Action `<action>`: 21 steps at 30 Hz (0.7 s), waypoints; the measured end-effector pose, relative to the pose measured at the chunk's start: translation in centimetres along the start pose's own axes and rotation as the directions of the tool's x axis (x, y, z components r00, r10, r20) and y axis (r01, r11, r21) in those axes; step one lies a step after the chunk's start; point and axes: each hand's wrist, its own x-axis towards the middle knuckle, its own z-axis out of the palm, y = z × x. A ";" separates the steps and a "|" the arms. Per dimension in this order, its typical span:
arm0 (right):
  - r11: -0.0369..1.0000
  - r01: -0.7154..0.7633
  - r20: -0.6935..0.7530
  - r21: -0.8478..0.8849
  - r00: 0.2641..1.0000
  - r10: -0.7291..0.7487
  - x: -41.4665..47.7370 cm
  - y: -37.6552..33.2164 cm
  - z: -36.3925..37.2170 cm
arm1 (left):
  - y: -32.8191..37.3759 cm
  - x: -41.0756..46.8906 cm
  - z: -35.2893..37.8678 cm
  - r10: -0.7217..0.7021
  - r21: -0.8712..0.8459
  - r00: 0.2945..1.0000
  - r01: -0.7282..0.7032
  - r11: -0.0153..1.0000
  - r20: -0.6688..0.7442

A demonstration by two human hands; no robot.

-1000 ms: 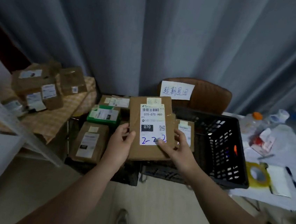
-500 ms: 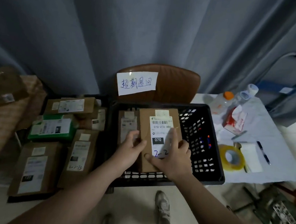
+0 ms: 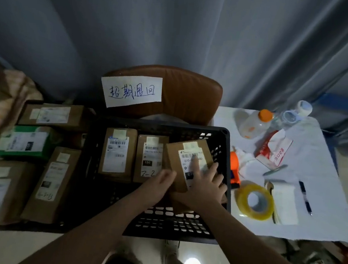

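Note:
A brown cardboard parcel [image 3: 174,153] with a white shipping label lies tilted at the right end of the black plastic crate [image 3: 160,126]. My right hand [image 3: 204,185] rests on its label with the fingers spread and straight. My left hand [image 3: 160,184] grips the parcel's lower left edge with curled fingers. Two more labelled parcels [image 3: 118,154] [image 3: 150,158] lie side by side in the crate, left of this one. The parcel's lower part is hidden under my hands.
A brown chair [image 3: 190,92] with a handwritten paper note [image 3: 131,90] stands behind the crate. The white table [image 3: 318,220] on the right holds a yellow tape roll [image 3: 255,201], a pen [image 3: 304,197], bottles [image 3: 255,123] and a tissue pack [image 3: 274,151]. Several parcels [image 3: 53,183] lie on the left.
The parcel went from held up in front of me down into the crate and now lies at its right end. My right hand has flattened on its label.

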 end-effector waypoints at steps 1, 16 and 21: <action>0.998 0.029 -0.020 -0.064 0.999 -0.031 0.7 0.0 0.1 | -0.5 0.6 -0.2 -0.001 0.009 1.000 0.001 1.000 -0.029; 0.995 -0.026 -0.069 0.094 0.997 0.033 10.9 0.0 8.1 | -9.8 11.6 -4.7 0.155 0.884 0.987 -0.039 0.467 -0.039; 0.950 -0.040 -0.068 0.309 0.996 0.064 14.1 -0.1 11.6 | -11.3 13.0 -4.7 0.107 0.946 0.994 -0.047 0.320 0.013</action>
